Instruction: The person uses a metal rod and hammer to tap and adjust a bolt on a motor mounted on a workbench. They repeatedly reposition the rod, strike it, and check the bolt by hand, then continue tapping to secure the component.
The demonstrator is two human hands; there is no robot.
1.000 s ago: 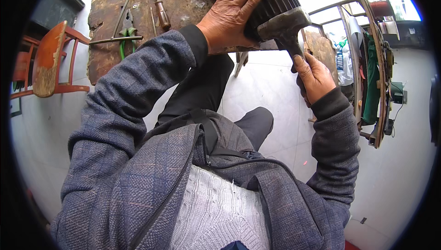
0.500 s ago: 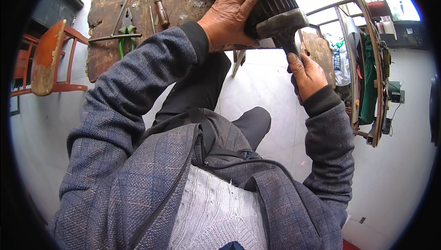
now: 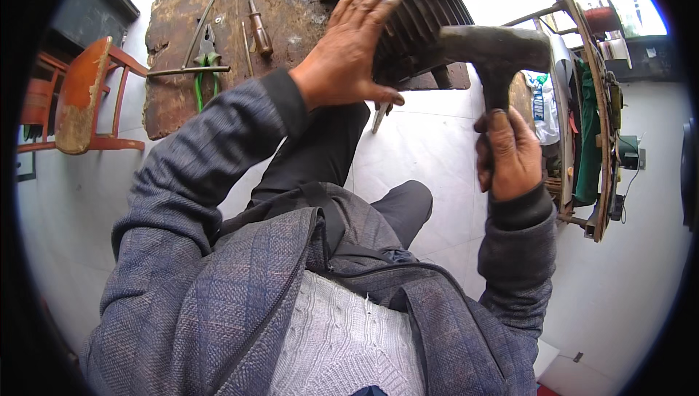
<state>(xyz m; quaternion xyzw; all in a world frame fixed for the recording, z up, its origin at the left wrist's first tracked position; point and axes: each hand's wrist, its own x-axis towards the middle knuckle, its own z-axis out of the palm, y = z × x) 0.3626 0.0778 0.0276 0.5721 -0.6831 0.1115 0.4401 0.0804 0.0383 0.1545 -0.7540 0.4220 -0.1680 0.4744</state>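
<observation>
While our right hand (image 3: 515,154) wraps its fingers round the hammer (image 3: 499,46), our left hand (image 3: 348,55), fingers spread, has the finned housing (image 3: 431,7) beyond its fingertips, contact unclear; firm palm bracing seems best.

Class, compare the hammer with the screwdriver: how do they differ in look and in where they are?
Place: the hammer is gripped in the right hand, while the screwdriver lies on the wooden table.
Shape: the hammer has a thick, blunt crosswise head; the screwdriver has a slim, straight shaft.
Colour: the hammer looks dark grey to black, whereas the screwdriver has a brown handle.
Shared: both are hand tools with a handle.
</observation>
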